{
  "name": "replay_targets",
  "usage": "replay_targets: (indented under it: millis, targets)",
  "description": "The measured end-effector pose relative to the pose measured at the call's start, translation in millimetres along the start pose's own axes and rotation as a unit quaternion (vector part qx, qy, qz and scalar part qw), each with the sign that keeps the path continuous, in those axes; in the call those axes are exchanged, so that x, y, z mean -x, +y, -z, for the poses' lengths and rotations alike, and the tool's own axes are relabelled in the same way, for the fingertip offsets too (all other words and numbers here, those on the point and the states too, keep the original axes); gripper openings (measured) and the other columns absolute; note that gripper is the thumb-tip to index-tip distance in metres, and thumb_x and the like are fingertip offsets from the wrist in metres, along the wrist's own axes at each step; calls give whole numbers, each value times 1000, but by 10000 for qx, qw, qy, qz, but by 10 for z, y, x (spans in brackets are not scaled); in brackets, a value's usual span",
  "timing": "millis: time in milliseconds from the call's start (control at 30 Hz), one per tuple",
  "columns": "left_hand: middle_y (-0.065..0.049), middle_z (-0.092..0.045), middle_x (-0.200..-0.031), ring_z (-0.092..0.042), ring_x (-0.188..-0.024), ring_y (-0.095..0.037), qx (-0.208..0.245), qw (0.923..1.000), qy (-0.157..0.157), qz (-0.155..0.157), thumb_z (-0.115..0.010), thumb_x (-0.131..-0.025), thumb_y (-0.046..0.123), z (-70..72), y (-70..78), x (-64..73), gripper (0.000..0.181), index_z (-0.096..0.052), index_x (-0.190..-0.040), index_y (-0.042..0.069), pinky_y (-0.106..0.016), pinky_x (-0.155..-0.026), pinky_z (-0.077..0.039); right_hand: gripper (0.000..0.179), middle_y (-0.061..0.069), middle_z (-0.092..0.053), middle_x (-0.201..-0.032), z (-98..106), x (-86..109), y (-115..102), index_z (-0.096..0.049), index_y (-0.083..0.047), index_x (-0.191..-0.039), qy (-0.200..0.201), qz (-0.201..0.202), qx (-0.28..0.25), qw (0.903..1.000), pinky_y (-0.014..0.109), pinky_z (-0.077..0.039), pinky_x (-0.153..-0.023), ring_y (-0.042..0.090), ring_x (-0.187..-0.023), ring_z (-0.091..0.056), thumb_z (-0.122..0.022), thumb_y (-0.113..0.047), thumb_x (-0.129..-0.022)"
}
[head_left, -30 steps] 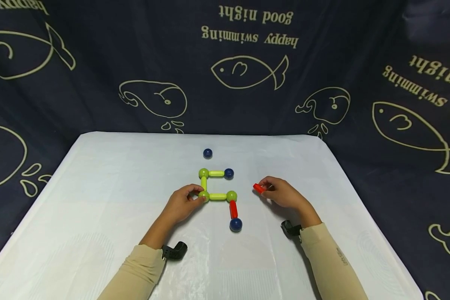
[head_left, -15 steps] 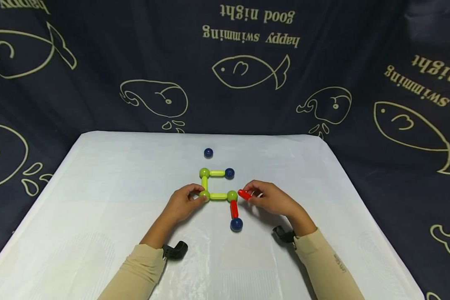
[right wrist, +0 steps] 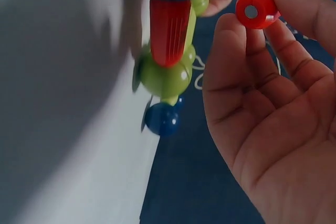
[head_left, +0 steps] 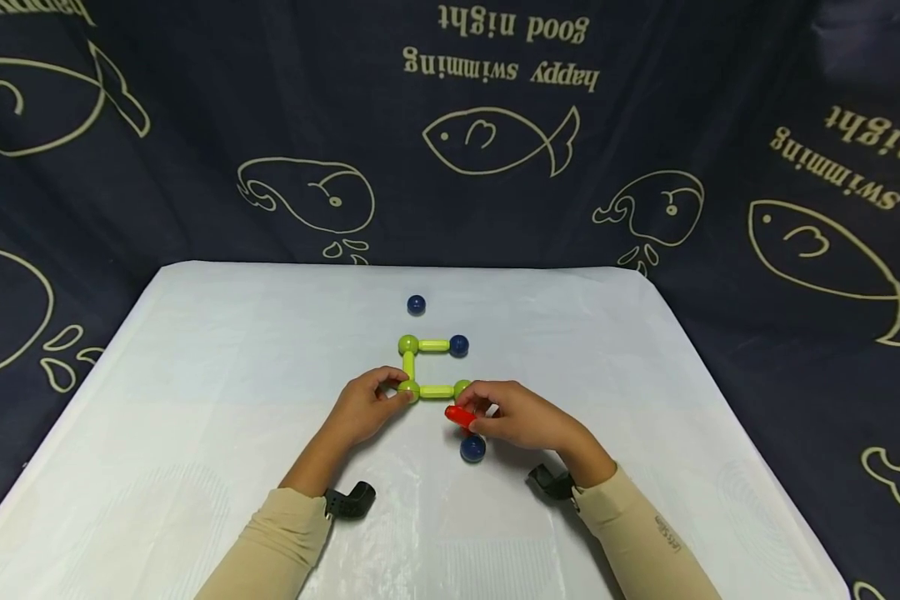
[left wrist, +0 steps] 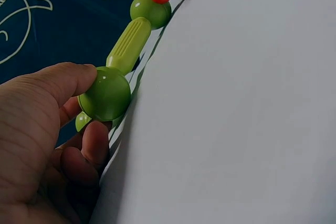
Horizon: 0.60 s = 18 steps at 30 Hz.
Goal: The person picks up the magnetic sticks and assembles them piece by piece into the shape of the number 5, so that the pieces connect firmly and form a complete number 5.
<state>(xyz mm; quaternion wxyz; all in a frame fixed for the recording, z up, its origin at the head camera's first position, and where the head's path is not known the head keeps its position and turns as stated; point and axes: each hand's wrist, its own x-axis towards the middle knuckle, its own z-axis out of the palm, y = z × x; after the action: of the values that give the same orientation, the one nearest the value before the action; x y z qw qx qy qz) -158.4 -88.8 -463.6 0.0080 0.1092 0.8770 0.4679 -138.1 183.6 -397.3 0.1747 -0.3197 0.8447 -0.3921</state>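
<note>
My left hand (head_left: 363, 407) pinches a green ball (left wrist: 107, 95) at the near left corner of a frame made of magnetic rods and balls. Yellow-green rods (head_left: 436, 392) link its green balls, and one arm ends in a blue ball (head_left: 459, 346). From the near right green ball (right wrist: 167, 77) a red rod (right wrist: 170, 30) runs toward me to another blue ball (head_left: 472, 449). Between thumb and fingers my right hand (head_left: 525, 414) holds a second red magnetic rod (head_left: 460, 416). It overlaps the attached red rod in the head view. A round metal tip shows on its end in the right wrist view.
A loose blue ball (head_left: 416, 305) lies beyond the frame on the white-covered table (head_left: 232, 358). Dark fabric with fish drawings (head_left: 495, 217) hangs behind the far edge. Each wrist wears a black camera (head_left: 351, 501).
My right hand has moved left and toward me with the red rod, from right of the frame to over its near right part. The left hand has stayed on the green ball.
</note>
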Motion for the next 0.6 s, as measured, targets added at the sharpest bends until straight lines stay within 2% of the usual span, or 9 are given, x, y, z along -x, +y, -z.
replay_targets:
  millis: [267,600]
  targets:
    - [1,-67,-98,-52,-71,-13,5,10000,18,69,-76,-88,24,-4,-5,-1,24,-70,-110,15,-31,-64,-43,24,-5,-63,-92,-120,-43,-27,-65,-20,-112,-147,222,274,9993,29,-49,-74,12,-85,-56,-68,-6,-92]
    - [1,-67,-97,-52,-70,-14,51,10000,16,-7,-77,-88,24,2,0,2,24,-70,-109,15,-32,-64,-43,22,-8,-59,-87,-213,-75,-54,-65,-21,-108,-248,226,419,9986,26,-47,-68,12,-76,-55,-70,-7,-92]
